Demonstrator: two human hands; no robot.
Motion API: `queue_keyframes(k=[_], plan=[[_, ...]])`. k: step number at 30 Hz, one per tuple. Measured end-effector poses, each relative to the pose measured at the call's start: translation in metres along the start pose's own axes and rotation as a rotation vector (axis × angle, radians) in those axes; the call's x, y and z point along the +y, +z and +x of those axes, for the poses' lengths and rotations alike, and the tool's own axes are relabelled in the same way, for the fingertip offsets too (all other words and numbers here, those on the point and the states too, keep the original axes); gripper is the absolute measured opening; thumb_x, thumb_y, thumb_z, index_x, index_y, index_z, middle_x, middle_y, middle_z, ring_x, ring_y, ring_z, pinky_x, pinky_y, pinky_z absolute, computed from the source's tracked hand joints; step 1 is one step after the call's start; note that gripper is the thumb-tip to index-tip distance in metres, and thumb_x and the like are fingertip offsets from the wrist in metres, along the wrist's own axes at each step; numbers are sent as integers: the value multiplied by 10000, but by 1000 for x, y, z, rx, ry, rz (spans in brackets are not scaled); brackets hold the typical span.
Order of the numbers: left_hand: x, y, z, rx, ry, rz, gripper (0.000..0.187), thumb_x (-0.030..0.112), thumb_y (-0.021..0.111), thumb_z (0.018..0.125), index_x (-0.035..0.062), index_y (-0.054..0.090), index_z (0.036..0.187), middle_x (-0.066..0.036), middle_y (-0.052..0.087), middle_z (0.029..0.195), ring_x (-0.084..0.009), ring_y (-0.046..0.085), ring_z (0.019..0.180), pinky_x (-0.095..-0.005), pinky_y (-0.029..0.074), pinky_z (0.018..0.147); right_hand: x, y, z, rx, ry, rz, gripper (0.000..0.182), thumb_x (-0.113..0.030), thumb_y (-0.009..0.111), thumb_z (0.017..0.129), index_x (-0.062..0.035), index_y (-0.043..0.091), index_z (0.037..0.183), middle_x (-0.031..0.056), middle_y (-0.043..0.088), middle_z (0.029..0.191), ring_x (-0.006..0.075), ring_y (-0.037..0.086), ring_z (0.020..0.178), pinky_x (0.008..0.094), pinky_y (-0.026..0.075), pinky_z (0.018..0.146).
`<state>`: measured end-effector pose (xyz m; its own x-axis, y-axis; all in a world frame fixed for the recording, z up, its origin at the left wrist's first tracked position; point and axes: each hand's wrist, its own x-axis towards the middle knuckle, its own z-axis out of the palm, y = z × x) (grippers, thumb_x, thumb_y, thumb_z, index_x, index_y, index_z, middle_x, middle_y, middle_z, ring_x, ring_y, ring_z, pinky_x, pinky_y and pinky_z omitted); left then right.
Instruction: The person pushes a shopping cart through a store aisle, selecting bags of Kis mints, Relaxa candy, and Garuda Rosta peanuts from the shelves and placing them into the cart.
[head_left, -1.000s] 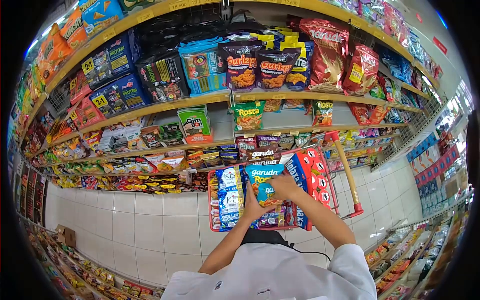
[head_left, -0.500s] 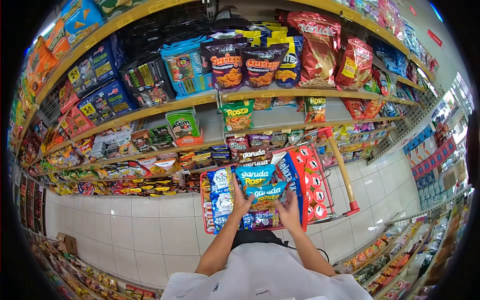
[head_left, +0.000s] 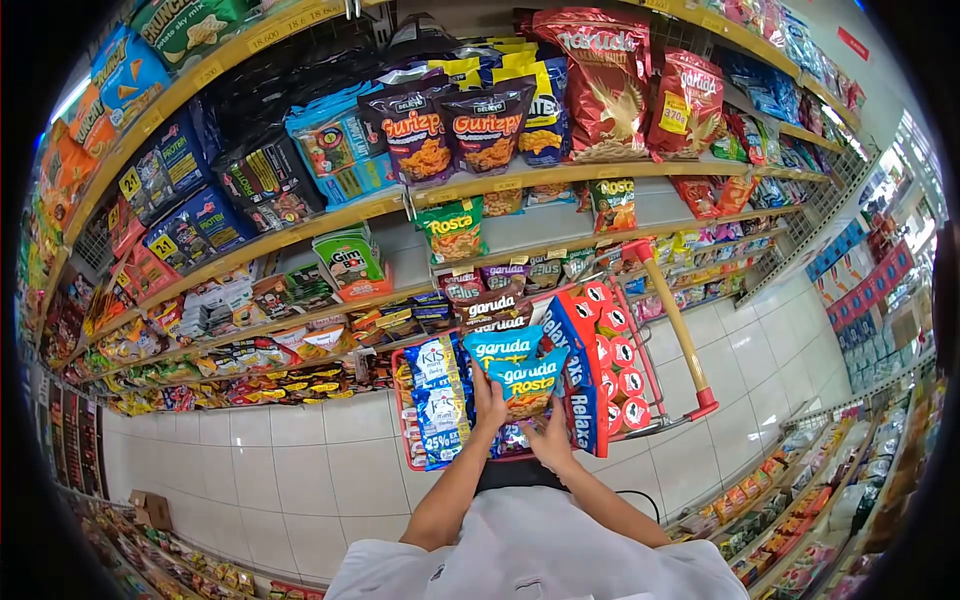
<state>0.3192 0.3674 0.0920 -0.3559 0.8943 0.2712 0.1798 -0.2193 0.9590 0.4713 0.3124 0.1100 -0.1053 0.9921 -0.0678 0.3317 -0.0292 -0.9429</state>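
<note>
Blue foil snack bags are what both hands are on right now, just below the middle of the frame. The left hand (head_left: 489,400) has its fingers up along the left edge of the front Garuda Rosta bag (head_left: 528,378), lying close together and pressed flat against the crinkly plastic, thumb side hidden behind the pack. The right hand (head_left: 553,442) comes in from underneath, fingers curled around the bag's bottom edge, so it's gripped from below; I can't tell how tight, the fingertips are tucked behind the foil.

That bag stands upright in the red shopping basket (head_left: 645,425), a wire-frame thing with a long pale handle that has red ends and sticks up toward the upper right. Right behind it sits a second Garuda Rosta bag (head_left: 500,345), same glossy blue with a pillow shape. Touching on the left is a tall blue-and-white Kis mint pack (head_left: 437,400), shiny and flat. On the right, a stiff-looking Relaxa pack (head_left: 585,375), blue side with a red face covered in round white candy prints.

Behind all that, yellow-edged shelves (head_left: 300,225) fill the top half of the frame with puffy bags, dark Gurizpy packs (head_left: 455,125) up top centre. White square floor tiles (head_left: 300,470) show lower left.
</note>
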Motion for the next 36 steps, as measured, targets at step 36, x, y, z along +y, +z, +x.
queue_keyframes(k=[36], plan=[[-62, 2, 43, 244, -707, -801, 783, 667, 273, 956, 30, 418, 1389, -81, 533, 1297, -211, 522, 1145, -320, 405, 998, -53, -70, -13, -321, 236, 286, 391, -175, 666, 895, -20, 503, 1215, 148, 535, 1223, 231, 528, 1157, 339, 435, 964]])
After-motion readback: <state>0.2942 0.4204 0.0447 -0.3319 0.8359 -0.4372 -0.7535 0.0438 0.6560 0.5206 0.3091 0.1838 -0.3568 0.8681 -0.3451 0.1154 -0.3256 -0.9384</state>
